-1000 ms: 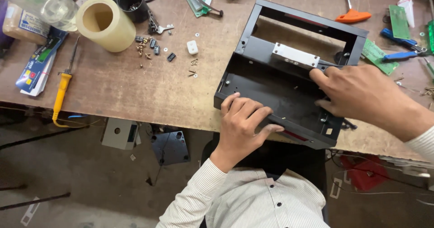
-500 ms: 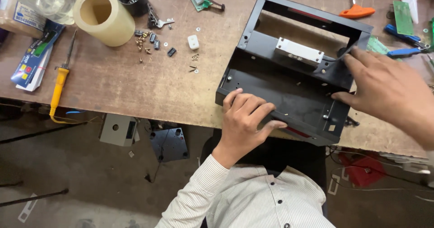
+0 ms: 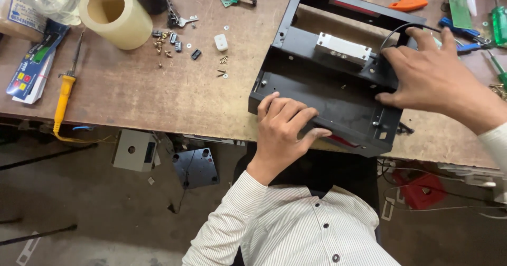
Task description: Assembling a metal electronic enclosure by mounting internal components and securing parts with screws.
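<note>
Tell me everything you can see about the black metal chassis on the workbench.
The black sheet-metal chassis is an open box frame with a flat, hole-punched base. A silver rectangular metal block sits across its middle step. It lies on the brown wooden workbench, its near edge overhanging. The left hand presses its front edge; the right hand rests on its right side, by a black cable.

Left hand (image 3: pixel 282 126) curled; right hand (image 3: pixel 428 68) fingers spread.

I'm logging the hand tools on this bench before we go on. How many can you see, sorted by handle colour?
Yellow handle: 1, the soldering iron at the left
Orange handle: 1, the tool behind the black metal chassis
Green handle: 1, the screwdriver at the right edge
Blue handle: 1, the tool beyond the right hand
Total: 4
</note>
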